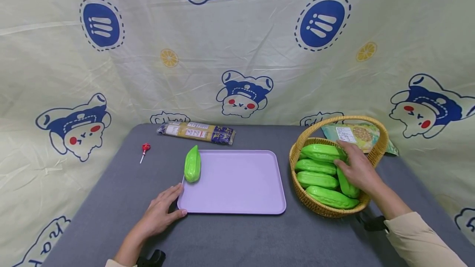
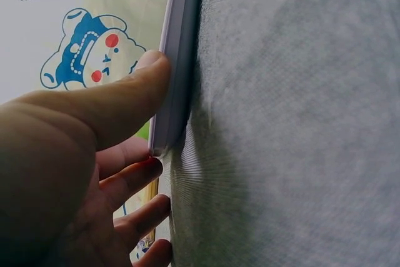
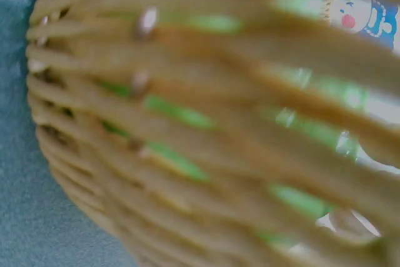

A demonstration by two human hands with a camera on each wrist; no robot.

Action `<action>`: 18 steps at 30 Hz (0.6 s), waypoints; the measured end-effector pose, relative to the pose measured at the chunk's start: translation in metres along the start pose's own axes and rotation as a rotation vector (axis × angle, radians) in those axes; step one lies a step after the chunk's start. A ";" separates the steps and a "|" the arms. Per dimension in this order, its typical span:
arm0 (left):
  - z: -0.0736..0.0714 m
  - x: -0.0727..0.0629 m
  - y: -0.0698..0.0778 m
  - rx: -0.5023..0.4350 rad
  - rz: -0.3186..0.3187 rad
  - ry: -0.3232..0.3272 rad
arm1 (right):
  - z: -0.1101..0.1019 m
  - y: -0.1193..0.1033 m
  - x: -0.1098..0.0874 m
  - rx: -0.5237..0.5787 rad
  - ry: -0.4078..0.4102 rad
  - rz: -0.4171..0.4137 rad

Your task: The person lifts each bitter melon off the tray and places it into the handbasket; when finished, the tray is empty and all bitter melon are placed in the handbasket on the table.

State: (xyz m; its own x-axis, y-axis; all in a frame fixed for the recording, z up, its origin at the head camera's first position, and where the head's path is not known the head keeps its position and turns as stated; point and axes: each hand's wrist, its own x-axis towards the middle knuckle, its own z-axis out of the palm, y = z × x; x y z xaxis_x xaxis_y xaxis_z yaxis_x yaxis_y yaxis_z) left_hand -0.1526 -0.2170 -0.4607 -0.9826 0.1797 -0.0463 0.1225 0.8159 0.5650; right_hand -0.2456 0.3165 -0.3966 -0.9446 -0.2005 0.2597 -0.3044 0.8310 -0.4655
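In the head view a lilac tray (image 1: 237, 184) lies on the table with one glossy green gourd-like vegetable (image 1: 192, 165) upright along its left edge. My left hand (image 1: 160, 209) touches the tray's near left corner; in the left wrist view the thumb (image 2: 140, 92) rests against the tray rim (image 2: 178, 48), the other fingers spread beside it. To the right, a wicker basket (image 1: 315, 209) holds several more such vegetables. Reaching in, my right hand (image 1: 358, 166) grips the right end of the topmost vegetable (image 1: 320, 151). In the right wrist view the basket weave (image 3: 187, 92) hides the fingers.
A bag of dry pasta (image 1: 196, 132) lies behind the tray. A red lollipop (image 1: 146, 148) is at the back left. Behind the basket handle (image 1: 345, 118) sits a green printed packet (image 1: 363, 133). A printed cloth (image 1: 245, 44) hangs along the table's far edge.
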 end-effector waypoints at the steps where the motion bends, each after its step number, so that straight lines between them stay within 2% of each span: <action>1: 0.000 0.000 0.000 -0.002 0.000 -0.001 | -0.001 -0.001 -0.001 0.004 0.011 -0.007; 11: 0.000 0.000 0.001 0.002 0.009 0.008 | -0.014 -0.028 -0.011 0.003 0.129 -0.113; 18: 0.000 -0.001 0.001 0.013 0.025 0.024 | -0.017 -0.051 -0.024 0.023 0.153 -0.148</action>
State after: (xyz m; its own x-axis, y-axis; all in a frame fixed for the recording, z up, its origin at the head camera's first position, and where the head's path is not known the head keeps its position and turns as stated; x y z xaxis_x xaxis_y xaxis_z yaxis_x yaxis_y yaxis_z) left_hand -0.1513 -0.2167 -0.4602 -0.9823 0.1867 -0.0125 0.1485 0.8186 0.5548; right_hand -0.2055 0.2877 -0.3641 -0.8604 -0.2364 0.4516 -0.4425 0.7861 -0.4316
